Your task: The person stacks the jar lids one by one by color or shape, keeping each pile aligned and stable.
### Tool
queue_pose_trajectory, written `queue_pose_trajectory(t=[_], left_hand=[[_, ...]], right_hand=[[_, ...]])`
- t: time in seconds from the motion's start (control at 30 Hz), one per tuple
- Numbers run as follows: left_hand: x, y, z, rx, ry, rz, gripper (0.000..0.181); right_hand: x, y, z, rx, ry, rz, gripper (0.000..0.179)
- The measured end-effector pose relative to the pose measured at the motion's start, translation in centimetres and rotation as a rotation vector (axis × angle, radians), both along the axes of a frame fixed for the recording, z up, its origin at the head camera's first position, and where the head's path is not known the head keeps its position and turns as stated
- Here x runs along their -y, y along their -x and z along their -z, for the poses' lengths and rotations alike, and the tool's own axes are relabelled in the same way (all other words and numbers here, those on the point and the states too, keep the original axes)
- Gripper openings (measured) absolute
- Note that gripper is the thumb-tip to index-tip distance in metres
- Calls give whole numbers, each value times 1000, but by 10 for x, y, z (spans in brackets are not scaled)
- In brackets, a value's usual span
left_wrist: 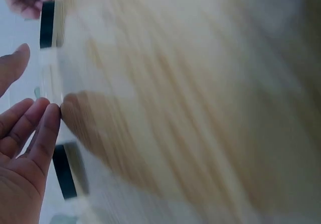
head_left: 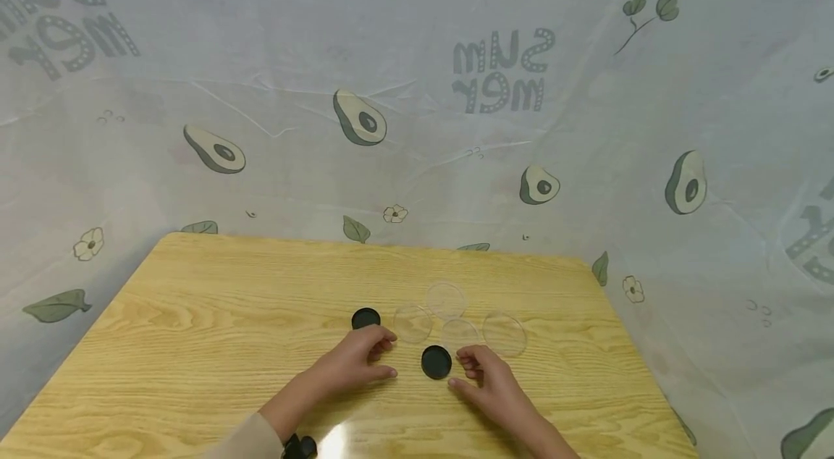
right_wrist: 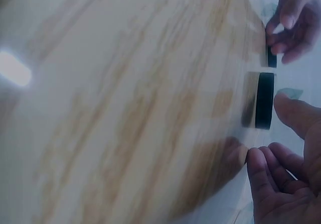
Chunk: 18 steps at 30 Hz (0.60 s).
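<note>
Two shallow round black lids lie on the wooden table. The front black lid (head_left: 436, 362) sits between the hands, close to the right fingertips. My right hand (head_left: 491, 383) rests beside it with fingers loosely bent and thumb apart, holding nothing. In the right wrist view, fingertips (right_wrist: 257, 158) meet the tabletop below the front lid, seen edge-on. The second black lid (head_left: 365, 316) lies just behind my left hand (head_left: 352, 363), which partly overlaps it in the head view. That hand is also relaxed, its thumb and fingers spread around nothing.
Several thin clear round discs (head_left: 504, 333) lie flat on the table (head_left: 228, 314) beyond the hands. A small black object (head_left: 300, 447) shows at the left wrist. A pale printed cloth (head_left: 293, 46) hangs behind and beside the table.
</note>
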<state>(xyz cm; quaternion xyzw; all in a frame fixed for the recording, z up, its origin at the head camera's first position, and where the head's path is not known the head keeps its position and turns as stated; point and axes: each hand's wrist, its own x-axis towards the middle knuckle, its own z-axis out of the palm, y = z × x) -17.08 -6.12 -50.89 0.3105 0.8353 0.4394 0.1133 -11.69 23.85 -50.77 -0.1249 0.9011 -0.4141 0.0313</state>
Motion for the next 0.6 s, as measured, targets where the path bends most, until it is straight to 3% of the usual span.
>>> queue_pose_trajectory(t=[0.13, 0.23, 0.4, 0.6], left_hand=[[-16, -1, 3, 37, -3, 5, 53], [-27, -1, 5, 26, 20, 17, 52], [-40, 0, 5, -63, 74, 26, 50], [-50, 0, 6, -117, 123, 24, 51]], right_hand=[[2, 0, 0, -8, -26, 7, 46], [4, 0, 0, -13, -56, 18, 46], [7, 0, 1, -26, -70, 20, 45], [10, 0, 2, -35, -70, 20, 43]])
